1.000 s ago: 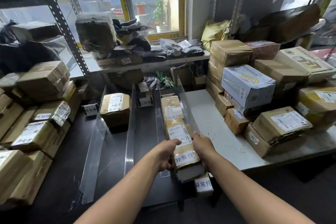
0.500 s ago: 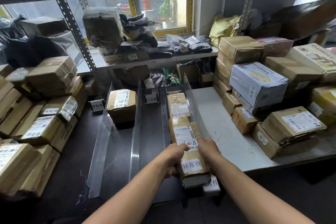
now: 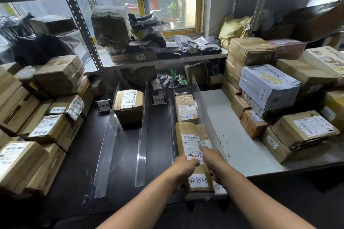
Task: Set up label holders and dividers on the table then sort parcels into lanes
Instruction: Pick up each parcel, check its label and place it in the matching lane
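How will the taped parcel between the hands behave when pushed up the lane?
The taped parcel looks boxy and stiff, so probably slides whole. Glossy tape may slip under the left hand and right hand. Flat between clear dividers, tipping seems unlikely.

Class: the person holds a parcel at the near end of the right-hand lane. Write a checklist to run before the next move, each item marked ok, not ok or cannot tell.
1. Grip: left hand and right hand hold the front parcel by its sides: ok.
2. Tag: it reads 异常件, like the rear parcel's: ok.
3. Room ahead: the middle parcel lies right in front: not ok.
4. Lane dividers standing on either side: ok.
5. Label holder at the near end, mostly hidden: cannot tell.
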`<move>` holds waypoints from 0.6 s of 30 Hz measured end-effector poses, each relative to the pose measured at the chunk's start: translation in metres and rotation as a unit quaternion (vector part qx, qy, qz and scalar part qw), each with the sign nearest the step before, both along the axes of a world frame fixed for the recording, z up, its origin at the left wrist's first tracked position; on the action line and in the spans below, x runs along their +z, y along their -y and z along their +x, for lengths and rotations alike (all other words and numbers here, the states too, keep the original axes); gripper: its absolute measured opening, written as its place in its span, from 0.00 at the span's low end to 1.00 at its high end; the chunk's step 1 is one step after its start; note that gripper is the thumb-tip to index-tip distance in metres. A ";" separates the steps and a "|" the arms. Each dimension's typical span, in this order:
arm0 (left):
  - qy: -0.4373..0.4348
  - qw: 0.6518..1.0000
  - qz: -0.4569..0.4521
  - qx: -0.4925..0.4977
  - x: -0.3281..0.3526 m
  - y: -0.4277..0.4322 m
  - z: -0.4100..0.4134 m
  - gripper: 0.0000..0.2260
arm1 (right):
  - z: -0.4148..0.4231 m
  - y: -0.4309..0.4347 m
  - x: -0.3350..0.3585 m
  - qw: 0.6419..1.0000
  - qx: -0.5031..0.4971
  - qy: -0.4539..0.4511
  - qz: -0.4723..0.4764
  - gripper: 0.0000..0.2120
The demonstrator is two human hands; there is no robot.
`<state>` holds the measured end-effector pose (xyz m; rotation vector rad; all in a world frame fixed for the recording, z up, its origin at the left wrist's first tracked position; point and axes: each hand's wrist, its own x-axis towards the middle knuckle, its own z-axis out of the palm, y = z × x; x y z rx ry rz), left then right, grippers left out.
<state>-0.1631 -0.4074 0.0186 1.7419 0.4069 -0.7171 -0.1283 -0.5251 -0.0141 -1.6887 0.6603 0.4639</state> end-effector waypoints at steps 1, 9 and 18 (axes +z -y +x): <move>0.006 1.000 0.014 -0.005 -0.009 0.002 0.001 0.24 | 0.001 0.000 -0.002 1.000 0.002 -0.002 -0.001 0.15; 0.026 0.993 0.088 -0.075 -0.038 0.007 -0.007 0.20 | -0.001 -0.005 -0.011 0.999 0.030 -0.002 -0.020 0.12; 0.059 0.987 0.115 -0.095 -0.059 0.004 -0.007 0.28 | -0.006 -0.008 -0.010 0.998 0.062 0.008 -0.028 0.09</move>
